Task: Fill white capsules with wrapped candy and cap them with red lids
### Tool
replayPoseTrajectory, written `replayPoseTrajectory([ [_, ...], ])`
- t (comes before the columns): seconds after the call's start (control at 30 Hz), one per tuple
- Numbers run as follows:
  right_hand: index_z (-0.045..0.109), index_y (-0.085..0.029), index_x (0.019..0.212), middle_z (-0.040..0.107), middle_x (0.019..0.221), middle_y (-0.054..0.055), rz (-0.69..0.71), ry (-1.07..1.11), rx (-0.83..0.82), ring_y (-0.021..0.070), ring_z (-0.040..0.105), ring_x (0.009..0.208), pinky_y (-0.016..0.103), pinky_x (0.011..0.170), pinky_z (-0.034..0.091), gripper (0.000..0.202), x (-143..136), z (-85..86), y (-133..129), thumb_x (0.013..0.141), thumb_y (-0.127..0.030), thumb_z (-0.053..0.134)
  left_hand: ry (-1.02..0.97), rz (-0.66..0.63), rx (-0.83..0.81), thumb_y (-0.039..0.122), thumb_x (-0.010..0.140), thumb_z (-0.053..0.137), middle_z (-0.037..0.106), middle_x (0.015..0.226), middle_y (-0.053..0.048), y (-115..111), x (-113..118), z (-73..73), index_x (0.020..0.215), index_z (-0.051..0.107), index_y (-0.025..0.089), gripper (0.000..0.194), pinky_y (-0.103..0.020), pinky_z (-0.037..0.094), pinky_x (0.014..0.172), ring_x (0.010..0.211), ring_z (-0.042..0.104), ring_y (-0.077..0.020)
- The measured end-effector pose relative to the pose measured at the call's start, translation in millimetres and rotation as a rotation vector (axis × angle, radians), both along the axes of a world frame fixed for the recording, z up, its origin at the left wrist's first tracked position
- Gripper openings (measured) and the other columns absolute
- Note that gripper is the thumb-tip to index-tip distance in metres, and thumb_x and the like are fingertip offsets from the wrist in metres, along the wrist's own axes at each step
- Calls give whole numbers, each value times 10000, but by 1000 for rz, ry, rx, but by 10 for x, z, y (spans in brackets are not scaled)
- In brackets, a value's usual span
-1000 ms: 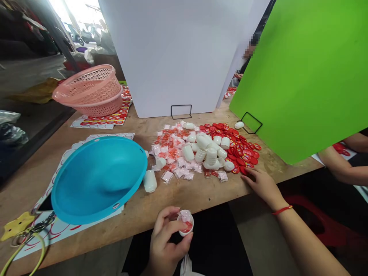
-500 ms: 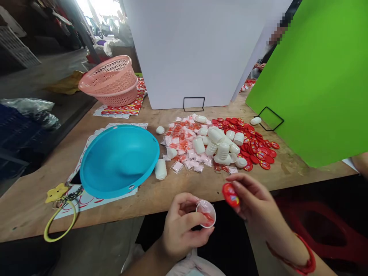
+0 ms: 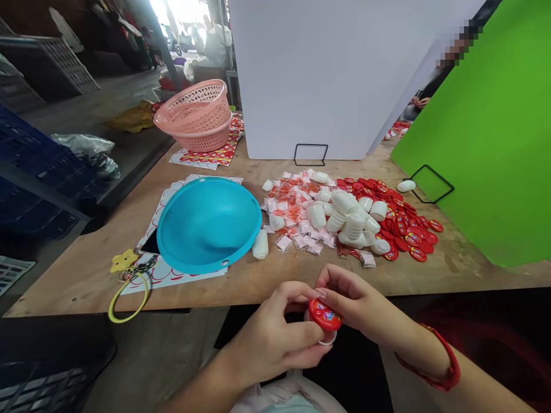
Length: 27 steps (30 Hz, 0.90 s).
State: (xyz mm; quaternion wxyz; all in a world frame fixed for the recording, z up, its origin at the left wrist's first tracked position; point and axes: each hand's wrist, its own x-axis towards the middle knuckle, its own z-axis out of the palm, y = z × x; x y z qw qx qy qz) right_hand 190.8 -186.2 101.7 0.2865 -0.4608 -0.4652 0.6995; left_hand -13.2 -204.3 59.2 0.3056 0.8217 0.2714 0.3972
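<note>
My left hand (image 3: 284, 332) is wrapped round a small white cup (image 3: 329, 338) near the table's front edge. A red lid (image 3: 325, 315) with a coloured print lies tilted over the cup's mouth, part of the white rim showing below it. The fingertips of my right hand (image 3: 353, 301) pinch the lid's upper edge. What the cup holds is hidden. Beyond the hands lie a pile of white cups (image 3: 353, 225), small clear packets (image 3: 297, 206) and many red lids (image 3: 402, 223).
A blue bowl (image 3: 209, 223) stands left on printed sheets, beside a yellow key ring (image 3: 129, 295). Pink baskets (image 3: 200, 117) sit behind it. A white panel (image 3: 322, 80) and a green panel (image 3: 482, 137) rise at the back and right, with wire stands.
My right hand has moved left and brought the red lid onto the cup in my left hand. The view has shifted, so the table's things appear farther right.
</note>
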Motion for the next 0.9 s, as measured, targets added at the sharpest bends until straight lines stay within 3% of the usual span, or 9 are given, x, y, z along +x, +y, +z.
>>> replayPoseTrajectory([
  [0.17, 533, -181, 901, 611, 828, 2, 85, -40, 163, 99, 523, 714, 213, 634, 444, 385, -14, 76, -24, 933, -545, 655, -157, 8, 36, 184, 852, 749, 577, 1206, -85, 17, -41, 15, 978, 710, 247, 146, -349, 640, 912, 1052, 705, -217],
  [0.27, 528, -184, 899, 608, 816, 4, 88, -49, 197, 103, 523, 700, 219, 626, 437, 382, -43, 111, -56, 955, -551, 618, -251, -23, -12, 152, 838, 764, 539, 1253, -73, -6, -37, -8, 1025, 667, 243, 229, -315, 626, 938, 1068, 713, -196],
  [0.47, 537, -195, 883, 563, 739, -18, -93, 9, 305, 90, 476, 615, 200, 553, 412, 328, -188, 85, -176, 963, -499, 629, -452, 93, -117, 242, 736, 879, 645, 1132, -70, -13, -10, 17, 1061, 581, 250, 441, -346, 628, 857, 1022, 711, -217],
  [0.6, 615, -202, 911, 609, 765, 3, -206, -92, 541, 104, 539, 645, 196, 580, 460, 237, -209, 18, -248, 998, -422, 593, -465, 126, -104, 280, 750, 871, 666, 1063, -49, 5, -9, 61, 1050, 636, 246, 382, -297, 598, 813, 960, 685, -181],
  [0.7, 673, -215, 1039, 667, 854, 37, -130, -144, 710, 133, 621, 716, 216, 628, 517, 239, -137, 13, -250, 1012, -424, 560, -480, 126, -82, 269, 769, 854, 665, 1096, -54, 3, -24, 78, 1045, 648, 243, 345, -299, 597, 831, 972, 685, -180],
  [0.8, 680, -230, 1213, 692, 976, 72, -7, -235, 935, 182, 674, 830, 255, 708, 568, 390, -53, 62, -232, 939, -507, 655, -476, 137, -54, 270, 772, 850, 671, 1086, -50, -15, -45, 73, 1035, 657, 239, 327, -298, 596, 844, 960, 688, -176],
  [0.9, 646, -238, 1332, 693, 1067, 88, 41, -372, 1127, 197, 690, 933, 255, 799, 581, 450, -16, 125, -230, 928, -429, 696, -485, 160, -58, 265, 781, 842, 665, 1076, -50, -40, -58, 49, 1067, 660, 243, 340, -294, 593, 849, 965, 678, -175],
])
